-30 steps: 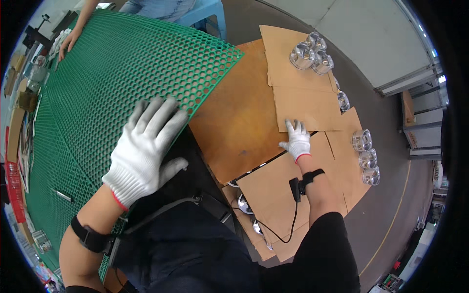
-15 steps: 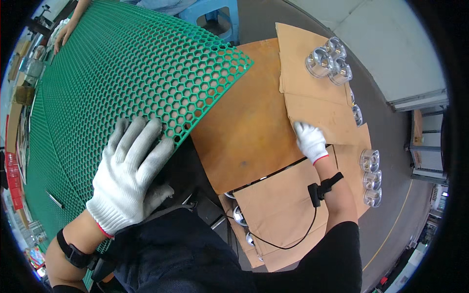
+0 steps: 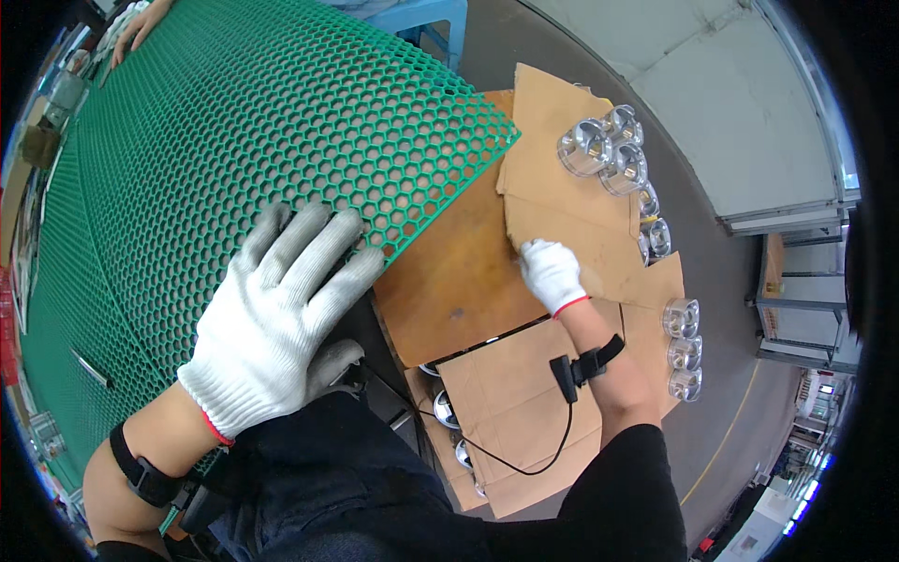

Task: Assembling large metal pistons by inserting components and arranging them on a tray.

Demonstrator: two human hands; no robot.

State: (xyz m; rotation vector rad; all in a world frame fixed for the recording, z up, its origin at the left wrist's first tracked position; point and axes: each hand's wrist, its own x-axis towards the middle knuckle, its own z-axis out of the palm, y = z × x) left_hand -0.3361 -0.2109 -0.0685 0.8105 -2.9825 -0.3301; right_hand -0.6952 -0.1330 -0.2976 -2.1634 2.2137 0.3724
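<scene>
Lying open, fingers spread, the left hand (image 3: 276,323) touches the green honeycomb mat (image 3: 309,122) near its slanting edge. Brown board (image 3: 445,276) fills the gap between that edge and the right hand (image 3: 551,274), whose fingers curl onto the cardboard sheet (image 3: 567,220) at its near left edge. Metal cylinders (image 3: 623,169) stand toward the sheet's far right; beyond them spreads grey floor (image 3: 726,300).

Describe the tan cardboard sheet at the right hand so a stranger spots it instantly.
Find the large green honeycomb-mesh mat, then the flat brown board to its right. Along the board's upper right lies the tan cardboard sheet. Unlike neighbouring sheets, it bears clustered shiny metal cylinders, and the white-gloved right hand is closed on its edge.
</scene>
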